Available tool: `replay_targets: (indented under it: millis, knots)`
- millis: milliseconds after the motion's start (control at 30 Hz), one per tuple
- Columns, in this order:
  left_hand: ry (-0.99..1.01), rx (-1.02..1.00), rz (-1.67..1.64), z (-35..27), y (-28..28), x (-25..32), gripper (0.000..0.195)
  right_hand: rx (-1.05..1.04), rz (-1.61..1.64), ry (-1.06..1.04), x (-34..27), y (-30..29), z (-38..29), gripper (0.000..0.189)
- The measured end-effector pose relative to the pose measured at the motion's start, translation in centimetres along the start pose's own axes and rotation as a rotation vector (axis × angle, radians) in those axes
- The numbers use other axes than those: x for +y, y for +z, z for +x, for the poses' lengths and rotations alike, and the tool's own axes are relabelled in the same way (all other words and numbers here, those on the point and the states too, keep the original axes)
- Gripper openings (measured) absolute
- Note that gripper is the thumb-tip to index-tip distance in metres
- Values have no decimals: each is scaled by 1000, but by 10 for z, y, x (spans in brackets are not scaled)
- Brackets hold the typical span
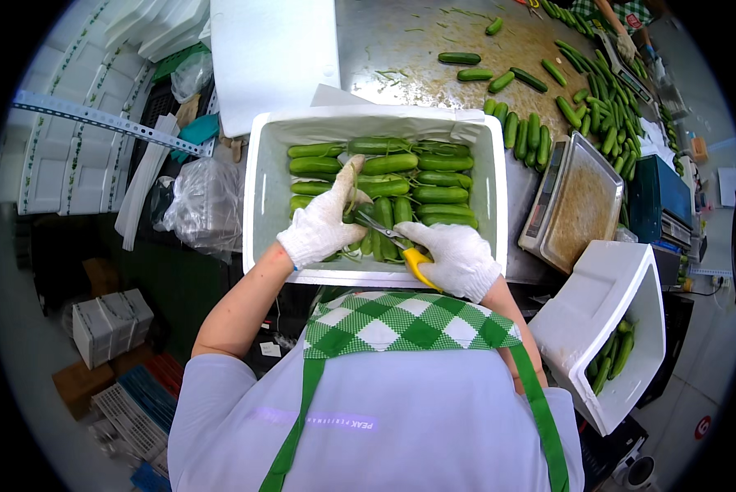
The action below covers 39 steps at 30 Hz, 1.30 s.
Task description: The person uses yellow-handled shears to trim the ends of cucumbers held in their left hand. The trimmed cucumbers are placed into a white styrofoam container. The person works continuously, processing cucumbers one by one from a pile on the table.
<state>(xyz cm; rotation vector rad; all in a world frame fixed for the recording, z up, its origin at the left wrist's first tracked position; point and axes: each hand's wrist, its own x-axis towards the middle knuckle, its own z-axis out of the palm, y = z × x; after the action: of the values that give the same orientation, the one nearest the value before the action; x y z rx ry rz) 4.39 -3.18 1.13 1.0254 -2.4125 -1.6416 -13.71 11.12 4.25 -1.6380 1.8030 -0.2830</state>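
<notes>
In front of me a white foam box lined with white sheet holds rows of green cucumbers. My left hand, in a white knit glove, is inside the box with its fingers around a cucumber, which is mostly hidden by the glove. A thin green stem lies along the raised finger. My right hand, also gloved, grips scissors with yellow handles. Their blades point left, at the end of the cucumber in my left hand.
Loose cucumbers lie on the metal table, piled toward the right. A weighing scale stands right of the box. A tilted foam box holds more cucumbers. A foam lid lies behind. Another person's gloved hand is at far right.
</notes>
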Motion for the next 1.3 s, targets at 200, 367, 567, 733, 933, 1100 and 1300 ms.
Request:
replay_targets:
  millis: [200,367,567,733,933,1100,1300]
  knots:
    - [12,5,-10,2,6,-1,101,9,-34,-47,0,7,5,32]
    - [-2,0,8,2,6,7,102,-63,-49,2,-1,7,10,33]
    - [56,132,-198,3,0,-10,95,185,321,-82,13,21,6,39]
    - [57,299,-1610,9,-8,-46,48,328,1261,220,10,6,4,48]
    - [71,348,-2125,4,4,-38,40,278,1226,186,14,12,9,53]
    - [104,238,-2062,5,9,-37,38,410,1230,-11,2,17,20,68]
    - [63,248,-1956,8,24,-32,35,454,1084,-164,-22,4,36,78]
